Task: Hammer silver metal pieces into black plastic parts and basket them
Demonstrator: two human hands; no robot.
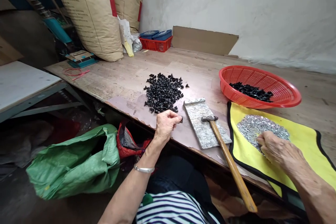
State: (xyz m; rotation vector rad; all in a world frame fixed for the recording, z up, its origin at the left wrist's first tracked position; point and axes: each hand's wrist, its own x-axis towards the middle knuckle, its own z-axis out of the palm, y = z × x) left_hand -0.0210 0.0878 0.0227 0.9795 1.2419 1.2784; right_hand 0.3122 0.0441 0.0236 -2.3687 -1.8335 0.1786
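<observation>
A: From the left, how did it stand?
B: A big heap of black parts (pixel 164 92) lay loose on the bench (pixel 126 80), so plenty seemed left to work through! Just in front came the left hand (pixel 165 124), thumb and forefinger pinching one small black piece (pixel 181 120), held just left of the slab.
A: And the slab (pixel 194 122)?
B: It bore the hammer (pixel 229 157), head down on the speckled face, handle jutting past the bench's edge. Neither hand had it, so I'd judge that the piece was only being readied.
A: Next along?
B: The red basket (pixel 225 85), with what looked like a smaller lot of black pieces inside. Finished ones, perhaps; they were too small to tell.
A: And far right?
B: Silvery bits (pixel 252 126), a broad spread on the yellow cloth (pixel 304 133), hardly running short! The right hand (pixel 278 147) was down at them, fingers curled; whether it gripped one, I couldn't tell.
</observation>
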